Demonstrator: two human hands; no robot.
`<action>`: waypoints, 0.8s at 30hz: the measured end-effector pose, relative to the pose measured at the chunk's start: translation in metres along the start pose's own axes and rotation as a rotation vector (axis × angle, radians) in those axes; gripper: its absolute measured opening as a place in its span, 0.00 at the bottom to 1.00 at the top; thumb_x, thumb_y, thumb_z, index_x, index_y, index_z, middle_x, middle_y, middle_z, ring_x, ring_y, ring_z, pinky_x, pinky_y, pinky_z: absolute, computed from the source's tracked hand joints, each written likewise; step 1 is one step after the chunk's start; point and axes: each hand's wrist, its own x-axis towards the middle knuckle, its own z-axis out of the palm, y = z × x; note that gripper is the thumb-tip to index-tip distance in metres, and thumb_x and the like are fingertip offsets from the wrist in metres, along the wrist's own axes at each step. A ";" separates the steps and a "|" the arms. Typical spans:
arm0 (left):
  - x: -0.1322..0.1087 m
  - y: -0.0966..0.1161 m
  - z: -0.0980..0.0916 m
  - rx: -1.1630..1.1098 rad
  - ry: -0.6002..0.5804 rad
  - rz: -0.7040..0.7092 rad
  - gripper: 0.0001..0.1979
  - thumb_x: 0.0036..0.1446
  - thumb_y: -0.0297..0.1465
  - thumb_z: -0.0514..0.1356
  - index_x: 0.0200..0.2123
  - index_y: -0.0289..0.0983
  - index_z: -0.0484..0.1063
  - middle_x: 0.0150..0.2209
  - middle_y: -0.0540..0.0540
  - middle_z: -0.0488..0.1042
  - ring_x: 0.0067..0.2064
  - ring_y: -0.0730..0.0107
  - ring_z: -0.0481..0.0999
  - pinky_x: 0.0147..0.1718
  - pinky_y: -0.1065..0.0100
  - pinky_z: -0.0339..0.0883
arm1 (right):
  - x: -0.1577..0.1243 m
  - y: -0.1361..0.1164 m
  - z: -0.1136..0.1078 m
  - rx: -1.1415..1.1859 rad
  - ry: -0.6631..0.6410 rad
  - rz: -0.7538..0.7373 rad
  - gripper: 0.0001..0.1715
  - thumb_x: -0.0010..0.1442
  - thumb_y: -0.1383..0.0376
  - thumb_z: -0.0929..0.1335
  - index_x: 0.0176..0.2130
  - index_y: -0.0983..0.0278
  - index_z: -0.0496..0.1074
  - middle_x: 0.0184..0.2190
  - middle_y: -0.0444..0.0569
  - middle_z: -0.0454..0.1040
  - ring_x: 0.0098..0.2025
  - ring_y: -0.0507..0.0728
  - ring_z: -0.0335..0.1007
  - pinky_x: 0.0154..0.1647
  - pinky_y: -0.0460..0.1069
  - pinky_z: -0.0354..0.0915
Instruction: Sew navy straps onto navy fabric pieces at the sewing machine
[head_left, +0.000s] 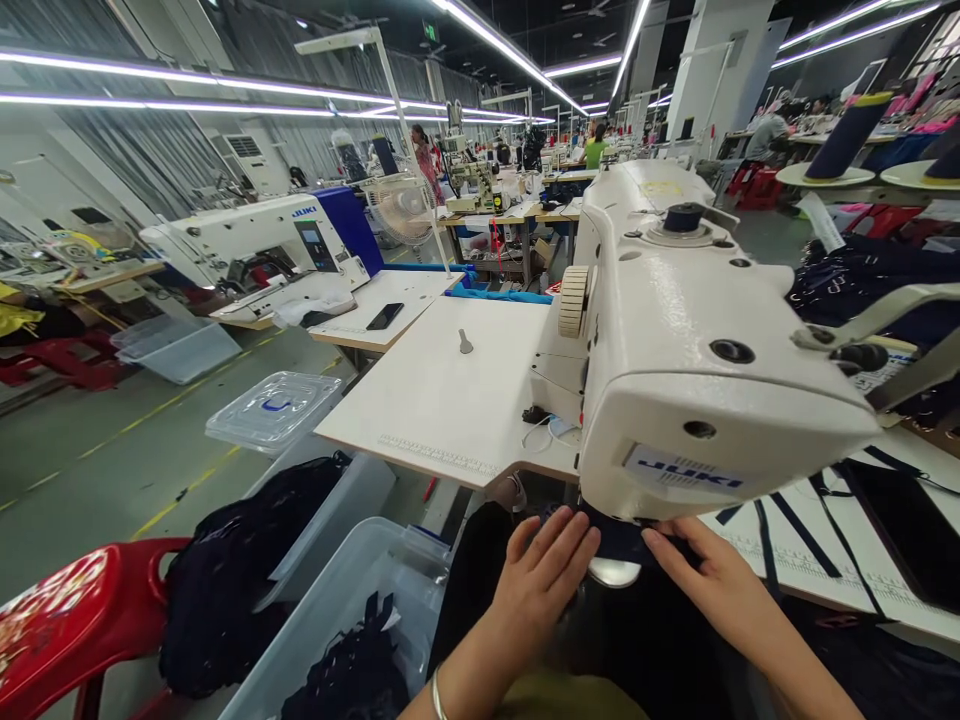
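A white sewing machine (675, 420) fills the right middle, its head directly above my hands. A piece of navy fabric (622, 537) lies under the head, partly hidden by it. On the fabric's left edge rests my left hand (544, 575), fingers stretched out and lying flat. My right hand (709, 570) grips the fabric's right edge between thumb and fingers, though the fingertips are partly hidden. A shiny metal plate (615, 572) shows just below the fabric. The needle area is hidden beneath the machine head.
Left of the machine, a white tabletop (405, 400) carries a small metal piece (465, 342). Navy straps (806, 535) and a dark phone (900, 530) lie at right. Below left stand a clear bin (360, 560) with navy pieces and a red stool (82, 610). Other people work farther back.
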 end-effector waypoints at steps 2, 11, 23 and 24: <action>0.006 -0.003 -0.007 -0.009 -0.051 0.075 0.21 0.71 0.22 0.42 0.62 0.34 0.62 0.59 0.45 0.70 0.65 0.66 0.59 0.63 0.61 0.46 | -0.001 0.002 -0.002 0.001 0.024 -0.015 0.17 0.63 0.50 0.64 0.33 0.58 0.70 0.33 0.47 0.75 0.36 0.58 0.73 0.27 0.46 0.65; 0.027 0.002 -0.018 0.077 -0.180 0.125 0.19 0.71 0.26 0.45 0.60 0.42 0.66 0.57 0.52 0.71 0.61 0.67 0.63 0.59 0.62 0.49 | 0.005 0.005 0.001 0.031 -0.067 -0.133 0.17 0.66 0.52 0.61 0.41 0.57 0.73 0.42 0.49 0.76 0.49 0.60 0.72 0.46 0.50 0.70; 0.019 0.006 -0.017 0.173 -0.164 0.095 0.19 0.68 0.26 0.53 0.59 0.43 0.66 0.60 0.52 0.68 0.66 0.69 0.54 0.60 0.62 0.42 | 0.008 0.002 0.006 -0.030 -0.077 -0.159 0.21 0.68 0.53 0.59 0.30 0.59 0.72 0.34 0.48 0.76 0.40 0.60 0.71 0.42 0.54 0.66; 0.019 0.006 -0.016 0.181 -0.158 0.092 0.19 0.67 0.26 0.54 0.60 0.43 0.66 0.60 0.52 0.68 0.66 0.69 0.53 0.61 0.62 0.42 | 0.009 0.003 0.006 -0.040 -0.077 -0.144 0.22 0.68 0.52 0.59 0.30 0.59 0.72 0.33 0.48 0.76 0.39 0.60 0.71 0.40 0.54 0.66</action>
